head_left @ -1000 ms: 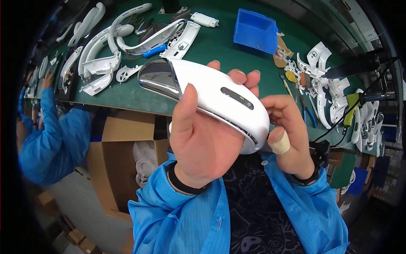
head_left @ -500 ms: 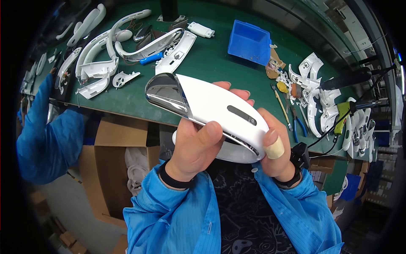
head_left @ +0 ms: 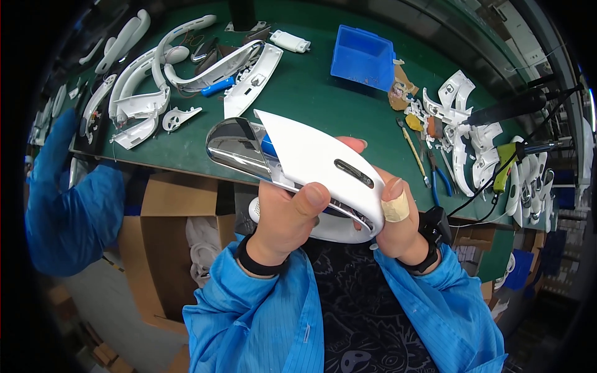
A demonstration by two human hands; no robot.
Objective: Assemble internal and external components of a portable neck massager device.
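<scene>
The green bench (head_left: 311, 81) spans the upper half of the frame; an open cardboard box (head_left: 138, 261) stands at lower left, below its near edge. From where I stand, the white curved device (head_left: 336, 233) is at frame centre, borne in both hands. Its upper shell (head_left: 311, 146) has its long axis running from upper left down to lower right.

Left hand (head_left: 280, 217): closed around the device's lower side, thumb along the shell's lower edge. Right hand (head_left: 401, 227): clamped on the lower-right end, taped thumb against the shell. The fingers behind are largely hidden, so their exact hold cannot be confirmed.

At the upper-left end, the shell stands apart from the chrome cap (head_left: 235, 148), leaving a gap. This opening lies above and slightly left of the left hand, which is clearly the nearer; the right is at the opposite end. Within the gap, a blue cylinder (head_left: 268, 146) is exposed. Smallest noted: a dark control strip (head_left: 354, 173) toward the shell's right end.
</scene>
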